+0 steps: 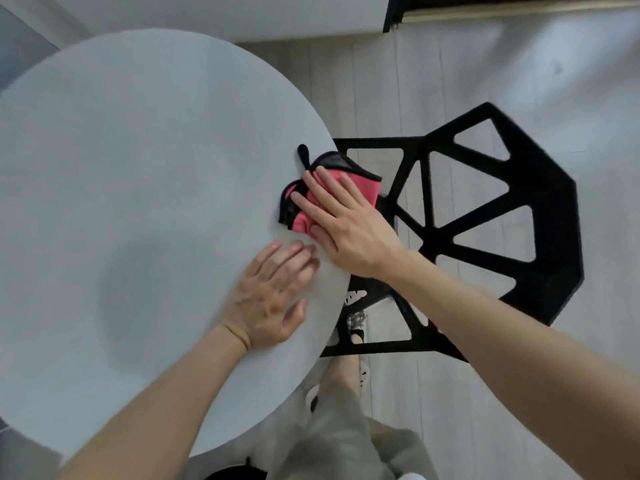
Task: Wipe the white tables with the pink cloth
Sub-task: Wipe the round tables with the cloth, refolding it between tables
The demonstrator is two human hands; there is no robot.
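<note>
A round white table fills the left of the view. A pink cloth with black trim and a black loop lies at the table's right edge, partly hanging over it. My right hand presses flat on the cloth with fingers spread, covering most of it. My left hand rests palm down on the bare tabletop just below the cloth, fingers together, holding nothing.
A black chair with an open geometric frame stands right beside the table's right edge. Pale wood-plank floor lies beyond it. My legs and feet show below the table edge. A white wall base runs along the top.
</note>
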